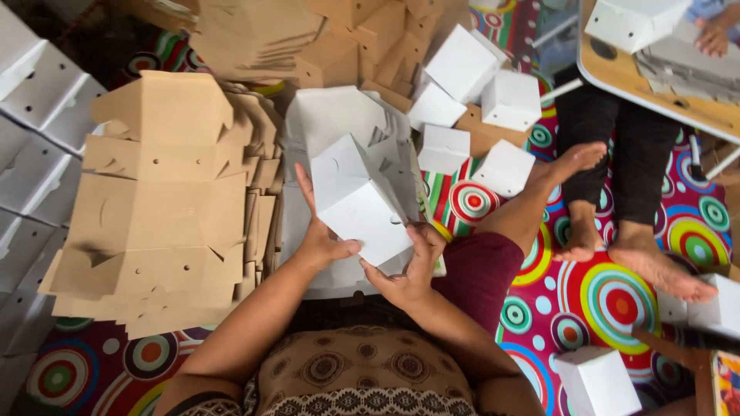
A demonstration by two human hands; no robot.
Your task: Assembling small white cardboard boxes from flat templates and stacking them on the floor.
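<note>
A half-folded white card box [361, 202] was held over the lap, above a stack of flat white blanks [339, 115]. The left hand [320, 235] was spread along its left edge; the right hand [412, 266] pinched its lower corner. Brown cardboard blanks [162, 208] were piled to the left, and finished cubes [510, 100] lay on the patterned mat [609, 300].

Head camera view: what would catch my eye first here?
A half-folded white box held in the middle between the left hand and right hand. To the left lies a big stack of flat brown cardboard blanks. Finished white boxes pile up behind, on a bright circle-patterned mat.
</note>
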